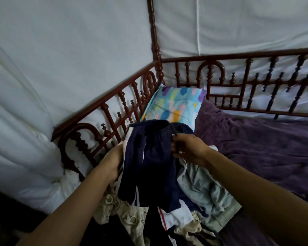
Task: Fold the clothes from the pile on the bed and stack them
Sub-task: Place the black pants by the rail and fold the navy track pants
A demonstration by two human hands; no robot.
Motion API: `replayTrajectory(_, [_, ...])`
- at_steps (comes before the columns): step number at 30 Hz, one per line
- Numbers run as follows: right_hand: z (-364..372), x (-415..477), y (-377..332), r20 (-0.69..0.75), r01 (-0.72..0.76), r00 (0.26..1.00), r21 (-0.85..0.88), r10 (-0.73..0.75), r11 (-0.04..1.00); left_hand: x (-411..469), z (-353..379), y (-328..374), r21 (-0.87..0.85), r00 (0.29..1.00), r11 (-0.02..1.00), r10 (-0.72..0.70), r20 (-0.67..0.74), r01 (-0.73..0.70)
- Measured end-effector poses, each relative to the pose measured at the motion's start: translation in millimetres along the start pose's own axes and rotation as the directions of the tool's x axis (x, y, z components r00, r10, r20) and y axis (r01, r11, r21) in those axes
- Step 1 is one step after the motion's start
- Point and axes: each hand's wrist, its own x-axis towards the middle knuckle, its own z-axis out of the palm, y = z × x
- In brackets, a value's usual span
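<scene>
A dark navy garment with white side stripes (153, 160) hangs lifted above the clothes pile (199, 196) at the bed's near left. My left hand (114, 158) grips its left edge, fingers hidden behind the cloth. My right hand (187, 148) pinches the waistband and a dark drawstring at the garment's right edge. Below it lie a pale grey-green piece (208, 192), a cream printed piece (126, 213) and a white piece with a red stripe (174, 219).
A purple sheet (265, 148) covers the bed to the right. A colourful patterned pillow (174, 105) leans in the far corner. Dark red wooden railings (238, 82) and a corner post (155, 41) fence the bed, with white netting (60, 59) behind them.
</scene>
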Motion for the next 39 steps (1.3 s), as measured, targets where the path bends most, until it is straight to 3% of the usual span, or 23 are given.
replayTrajectory(2, [0.7,-4.7,-5.7,-0.014,-0.018,1.000,0.019,0.019,1.000,0.6,-7.7,-16.4,0.015,0.992,1.000,-0.007,-0.126,0.009])
replayTrajectory(7, [10.4,-12.8,-13.1,-0.113,-0.071,0.989,0.193,0.094,0.979,4.2,-14.9,-19.3,0.036,0.988,0.993,-0.111,-0.106,0.116])
replayTrajectory(9, [12.6,-11.9,-16.1,-0.136,-0.060,0.986,0.237,0.094,0.970,10.1,-22.0,-19.2,-0.077,0.992,0.990,-0.122,-0.008,0.121])
replayTrajectory(11, [16.1,-10.0,-20.4,-0.156,-0.070,0.982,0.240,0.110,0.968,13.8,-23.9,-17.7,-0.163,0.972,0.977,-0.104,0.211,0.140])
replayTrajectory(13, [19.7,-3.7,-23.6,-0.187,-0.082,0.974,0.236,0.128,0.968,18.8,-20.9,-22.5,-0.035,0.940,0.995,-0.076,0.334,0.093])
replayTrajectory(16, [29.5,9.4,-27.7,-0.246,-0.082,0.959,0.238,0.142,0.968,29.2,-17.1,-35.8,0.323,0.938,0.932,0.045,0.343,-0.163])
replayTrajectory(18, [33.2,16.9,-29.6,-0.253,-0.041,0.962,0.223,0.099,0.974,37.2,-19.4,-32.0,0.426,0.940,0.873,0.093,0.328,-0.236])
replayTrajectory(20, [31.5,20.1,-35.0,-0.233,0.041,0.972,0.061,-0.026,0.997,47.6,-27.0,-13.3,0.476,0.942,0.837,0.127,0.310,-0.270])
replayTrajectory(21, [27.4,20.3,-38.4,-0.215,0.106,0.968,-0.129,-0.132,0.986,53.4,-31.7,0.8,0.505,0.938,0.813,0.140,0.316,-0.291])
replayTrajectory(22, [22.9,20.4,-41.9,-0.183,0.161,0.953,-0.368,-0.241,0.916,58.4,-36.4,17.0,0.539,0.932,0.781,0.151,0.329,-0.317])
replayTrajectory(23, [17.4,22.1,-44.7,-0.137,0.176,0.935,-0.620,-0.326,0.765,61.4,-40.3,34.4,0.568,0.922,0.746,0.165,0.349,-0.349])
replayTrajectory(25, [6.2,26.4,-48.1,-0.085,0.052,0.930,-0.932,-0.358,0.358,62.5,-43.1,68.7,0.602,0.886,0.664,0.226,0.405,-0.444])
replayTrajectory(27, [-3.7,25.0,-49.9,-0.179,-0.146,0.938,-0.980,-0.295,0.133,61.1,-42.0,99.0,0.658,0.834,0.513,0.304,0.461,-0.551])
replayTrajectory(29, [-18.0,19.6,-51.5,-0.267,-0.284,0.916,-0.959,-0.301,-0.015,57.7,-41.7,125.5,0.702,0.790,0.372,0.381,0.481,-0.607])
replayTrajectory(31, [-38.1,10.7,-54.4,-0.332,-0.371,0.901,-0.923,-0.280,-0.099,57.8,-46.7,149.0,0.702,0.753,0.315,0.446,0.485,-0.639])
replayTrajectory(33, [-51.3,-5.1,-65.4,-0.385,-0.403,0.895,-0.914,-0.225,-0.042,58.3,-52.0,168.1,0.681,0.733,0.309,0.445,0.514,-0.664])
replayTrajectory(34, [-54.7,-14.5,-73.3,-0.417,-0.409,0.885,-0.909,-0.207,0.083,58.8,-53.1,175.1,0.677,0.718,0.278,0.430,0.547,-0.682])
replayTrajectory(37, [-47.1,-46.2,-107.2,-0.576,-0.307,0.796,-0.651,-0.188,0.694,60.6,-46.5,194.0,0.700,0.678,0.115,0.399,0.618,-0.705])
replayTrajectory(39, [-39.6,-67.0,-128.2,-0.602,-0.116,0.754,-0.515,-0.263,0.849,62.8,-34.3,205.8,0.685,0.658,0.071,0.362,0.660,-0.725])
